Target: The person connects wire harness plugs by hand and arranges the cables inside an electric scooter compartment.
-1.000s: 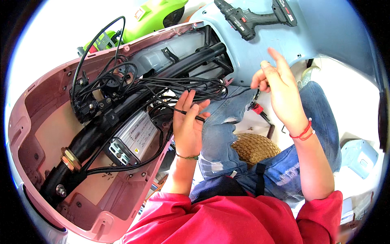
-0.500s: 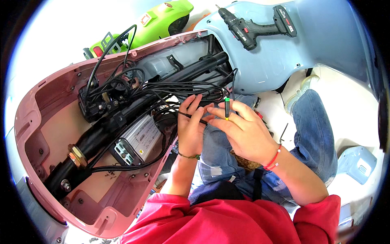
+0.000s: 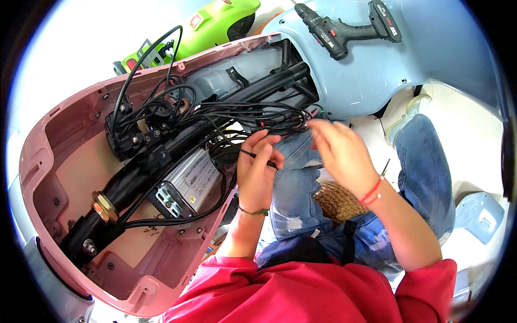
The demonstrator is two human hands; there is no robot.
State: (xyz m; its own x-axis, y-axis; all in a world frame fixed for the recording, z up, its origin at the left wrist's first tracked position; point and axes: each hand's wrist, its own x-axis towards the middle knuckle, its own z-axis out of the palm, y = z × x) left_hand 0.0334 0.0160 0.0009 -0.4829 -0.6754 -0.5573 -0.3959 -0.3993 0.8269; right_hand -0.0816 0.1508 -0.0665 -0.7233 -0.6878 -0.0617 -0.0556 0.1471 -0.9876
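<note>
My left hand (image 3: 257, 169) pinches a black cable (image 3: 232, 143) near its plug end, which pokes out past the fingers. Just right of it, my right hand (image 3: 344, 156) reaches up to the end of a bundle of black cables (image 3: 253, 111). Its fingertips are drawn together there, and what they hold, if anything, is hidden. The bundle runs along a black frame tube (image 3: 237, 105) inside a pink body shell (image 3: 81, 102). Below the tube sits a silver control box (image 3: 189, 180) with cables around it.
A cordless drill (image 3: 344, 33) lies on a light-blue panel (image 3: 366, 81) at the back right. Behind the pink shell stands a bright green shell (image 3: 215, 27). A small blue part (image 3: 476, 215) is on the floor at right, beyond my jeans-clad leg (image 3: 423, 167).
My right hand has moved up and right, away from my left hand, toward the cable bundle's end. The green-tipped connector between its fingers no longer shows there. My left hand keeps its cable.
</note>
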